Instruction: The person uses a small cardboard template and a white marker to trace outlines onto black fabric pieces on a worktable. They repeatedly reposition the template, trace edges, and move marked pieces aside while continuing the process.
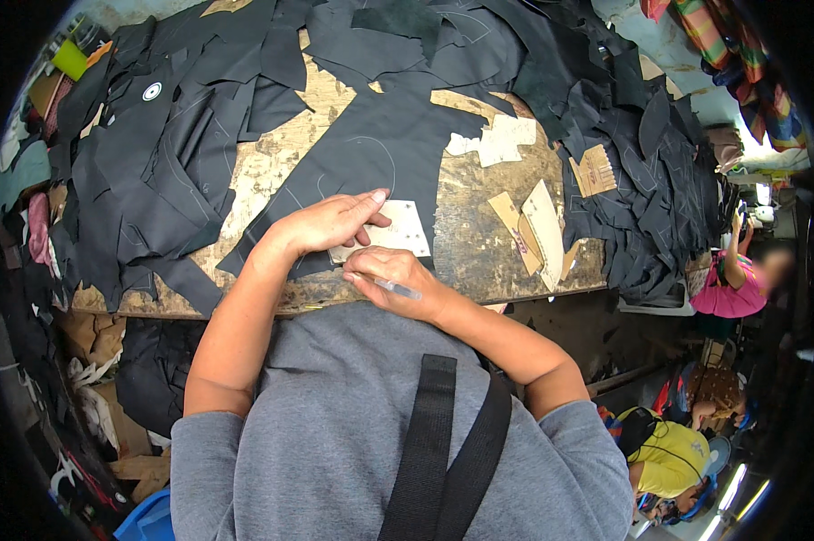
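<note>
Close to the near edge of the surface (506,266), the right hand (391,273) grasps a pen (402,289), its tip hidden, at the near side of a pale card template (402,225). The left hand (335,222), unclenched, lies over the template's left part, seemingly steadying it on a black sheet (357,135). This looks like marking around the template; the next stroke calls for firm, flat pressure. Beyond, more black pieces (371,41) cover the surface's far edge.
</note>
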The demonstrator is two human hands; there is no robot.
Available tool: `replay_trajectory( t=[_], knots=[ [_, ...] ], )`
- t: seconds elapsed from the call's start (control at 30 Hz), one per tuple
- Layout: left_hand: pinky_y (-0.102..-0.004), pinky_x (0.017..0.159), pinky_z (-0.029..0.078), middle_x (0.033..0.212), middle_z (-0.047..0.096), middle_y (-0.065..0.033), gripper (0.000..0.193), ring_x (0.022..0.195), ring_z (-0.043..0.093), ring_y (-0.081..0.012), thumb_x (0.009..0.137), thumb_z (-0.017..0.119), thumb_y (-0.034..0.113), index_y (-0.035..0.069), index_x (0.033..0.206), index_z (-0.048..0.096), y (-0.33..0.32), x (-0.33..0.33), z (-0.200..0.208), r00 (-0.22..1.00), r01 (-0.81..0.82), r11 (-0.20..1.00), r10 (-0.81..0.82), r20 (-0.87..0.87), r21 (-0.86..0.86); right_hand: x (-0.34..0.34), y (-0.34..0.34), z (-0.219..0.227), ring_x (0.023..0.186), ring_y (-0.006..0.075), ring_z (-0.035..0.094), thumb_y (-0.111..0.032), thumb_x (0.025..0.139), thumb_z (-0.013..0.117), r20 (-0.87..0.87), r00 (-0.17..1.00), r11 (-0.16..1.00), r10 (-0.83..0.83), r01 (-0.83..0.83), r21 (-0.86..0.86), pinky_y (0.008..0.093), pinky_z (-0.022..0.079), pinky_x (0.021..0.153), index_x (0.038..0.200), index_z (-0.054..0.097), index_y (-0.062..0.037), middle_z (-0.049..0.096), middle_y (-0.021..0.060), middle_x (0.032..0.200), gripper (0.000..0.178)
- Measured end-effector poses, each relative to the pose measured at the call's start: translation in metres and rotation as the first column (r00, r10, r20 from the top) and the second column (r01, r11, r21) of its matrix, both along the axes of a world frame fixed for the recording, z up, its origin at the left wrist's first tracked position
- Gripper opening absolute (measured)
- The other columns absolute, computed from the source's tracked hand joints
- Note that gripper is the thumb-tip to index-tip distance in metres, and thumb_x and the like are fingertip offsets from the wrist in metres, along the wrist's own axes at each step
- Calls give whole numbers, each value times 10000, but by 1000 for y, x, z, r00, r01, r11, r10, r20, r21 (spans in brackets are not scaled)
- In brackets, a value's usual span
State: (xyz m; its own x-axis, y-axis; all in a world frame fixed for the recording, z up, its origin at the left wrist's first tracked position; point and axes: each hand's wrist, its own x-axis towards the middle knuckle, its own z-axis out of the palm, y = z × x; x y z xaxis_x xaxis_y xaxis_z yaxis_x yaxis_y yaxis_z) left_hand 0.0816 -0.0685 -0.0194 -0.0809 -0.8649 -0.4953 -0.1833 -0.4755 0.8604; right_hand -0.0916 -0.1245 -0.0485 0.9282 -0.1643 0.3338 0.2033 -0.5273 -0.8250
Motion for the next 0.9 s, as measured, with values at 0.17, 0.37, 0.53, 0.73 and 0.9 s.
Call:
replay_trajectory(
  t=[0.17,0.37,0.53,0.73,0.9],
  knots=[
    [-290,759,508,1236,587,-132,646,851,611,-172,1000,257,497,16,1426,324,-1,-1,-3,1000,3,1000,-3,30,-4,-11,-8,4,717,279,638,-47,803,658,-37,998,998,-50,49,-38,352,517,660,840,599,-20,634,125,809,75],
    [-280,749,502,1227,591,-156,633,816,615,-172,974,391,474,-1,1392,382,2,-5,-2,998,2,999,1,63,-50,-66,-43,23,701,261,645,-58,844,626,-291,875,921,-387,383,-74,342,517,628,842,605,-8,637,145,785,55],
    [-373,870,467,1148,574,-167,753,957,579,-289,654,812,327,21,1271,510,14,-39,-1,713,22,946,212,668,-323,-56,-42,16,711,196,652,-86,877,614,-151,823,824,-548,562,73,320,509,624,863,599,10,650,119,789,98],
    [-357,816,453,952,606,-136,509,989,556,-301,566,860,332,41,915,632,52,11,0,488,-423,904,282,826,-59,-7,-49,-7,711,130,625,-105,894,617,-186,832,798,-522,554,238,255,488,630,885,614,16,657,82,770,122],
    [-460,894,376,957,616,-126,618,985,557,-294,565,846,408,34,1009,634,77,-9,-3,399,-429,844,496,771,-322,-5,-46,-10,622,184,630,-113,869,629,-98,822,822,-561,567,47,297,479,563,852,621,-1,656,110,719,113]
  ],
)
